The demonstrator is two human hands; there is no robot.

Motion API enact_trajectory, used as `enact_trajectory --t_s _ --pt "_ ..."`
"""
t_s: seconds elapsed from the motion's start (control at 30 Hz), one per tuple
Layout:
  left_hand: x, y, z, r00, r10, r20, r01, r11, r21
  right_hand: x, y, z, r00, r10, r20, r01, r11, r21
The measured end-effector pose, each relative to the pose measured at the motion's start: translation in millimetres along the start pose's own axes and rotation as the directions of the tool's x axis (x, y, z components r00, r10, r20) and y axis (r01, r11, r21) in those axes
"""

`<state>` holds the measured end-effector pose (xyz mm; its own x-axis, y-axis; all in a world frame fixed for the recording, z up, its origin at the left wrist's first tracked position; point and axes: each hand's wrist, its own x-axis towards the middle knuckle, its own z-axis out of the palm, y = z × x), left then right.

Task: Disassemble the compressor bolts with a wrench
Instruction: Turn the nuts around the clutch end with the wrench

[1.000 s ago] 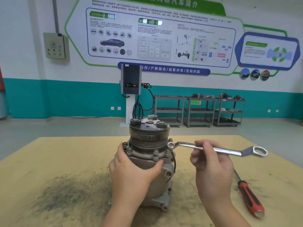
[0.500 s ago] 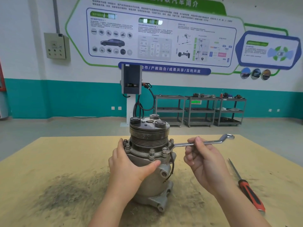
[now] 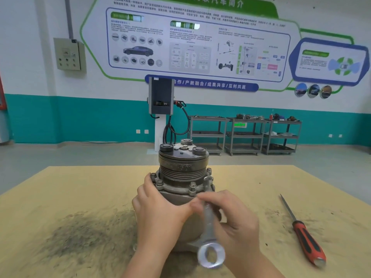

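A grey metal compressor [image 3: 183, 169] stands upright on the yellow table [image 3: 80, 187], with several bolts [image 3: 193, 185] around its flange. My left hand [image 3: 160, 213] grips the compressor body from the left. My right hand [image 3: 232, 221] holds a silver wrench [image 3: 209, 233] by its shank. The wrench's far end sits on a bolt at the flange's right front, and its ring end points toward me, blurred.
A red-handled screwdriver [image 3: 303, 233] lies on the table to the right. Dark grime marks the table at the left front. Behind the table stand a charging post [image 3: 161, 109] and three grey tool carts [image 3: 244, 134] against the teal wall.
My right hand has swung the wrench handle from pointing right to pointing toward me, around the flange bolt. My left hand keeps its grip on the compressor.
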<state>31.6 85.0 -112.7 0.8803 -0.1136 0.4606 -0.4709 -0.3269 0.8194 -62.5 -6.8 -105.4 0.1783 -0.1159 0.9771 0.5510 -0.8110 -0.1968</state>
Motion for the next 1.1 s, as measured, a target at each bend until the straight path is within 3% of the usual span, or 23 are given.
enact_trajectory --t_s 0.1,0.17,0.23,0.47,0.63,0.7,0.77,0.83,0.9,0.93,1.0,1.1 --pt "-0.5 1.2 0.4 1.0 -0.002 -0.004 0.002 0.999 0.043 14.4 -3.1 -15.2 0.944 0.293 -0.149 -0.267 0.948 0.175" --pt "0.4 0.4 0.6 1.0 -0.005 0.0 0.005 0.999 0.049 18.9 -0.8 -19.1 0.827 0.529 -0.189 -0.434 0.815 0.384" --pt "0.8 -0.5 0.8 1.0 -0.006 0.003 0.006 0.999 0.045 20.3 3.9 -21.7 0.737 0.661 -0.141 -0.515 0.684 0.516" --pt "0.4 -3.3 0.3 0.999 0.013 -0.033 -0.014 1.0 -0.007 27.7 17.0 -29.4 0.66 0.751 0.028 -0.587 0.492 0.643" --pt "5.1 -8.4 -3.3 0.999 0.039 0.017 -0.038 0.996 -0.079 41.0 29.1 -43.3 0.514 0.822 0.244 -0.685 0.223 0.693" --pt "4.1 -7.0 -2.7 0.999 0.048 0.026 -0.045 0.994 -0.099 41.9 33.3 -44.9 0.48 0.835 0.269 -0.687 0.167 0.707" --pt "1.1 -3.5 -0.2 0.999 0.038 -0.002 -0.038 0.996 -0.084 35.4 33.5 -41.5 0.526 0.834 0.165 -0.655 0.274 0.705" --pt "-2.3 0.7 2.3 1.0 0.012 -0.027 -0.014 0.998 -0.053 20.4 29.4 -34.3 0.666 0.744 -0.053 -0.577 0.56 0.594" --pt "-5.0 3.3 3.9 0.999 -0.004 -0.043 0.003 0.999 -0.032 7.1 22.2 -26.9 0.842 0.495 -0.214 -0.412 0.847 0.337" --pt "-6.1 3.9 4.3 0.999 -0.006 -0.054 0.005 1.0 -0.027 3.8 17.7 -23.7 0.913 0.349 -0.212 -0.3 0.926 0.23" --pt "-7.6 4.5 5.1 0.998 -0.006 -0.068 0.004 0.999 -0.035 0.0 10.4 -17.4 0.984 0.128 -0.126 -0.118 0.99 0.081" --pt "-7.8 5.7 5.2 0.998 -0.007 -0.067 0.002 0.997 -0.073 -1.1 3.1 -7.2 1.0 0.007 -0.014 -0.008 1.0 -0.019"
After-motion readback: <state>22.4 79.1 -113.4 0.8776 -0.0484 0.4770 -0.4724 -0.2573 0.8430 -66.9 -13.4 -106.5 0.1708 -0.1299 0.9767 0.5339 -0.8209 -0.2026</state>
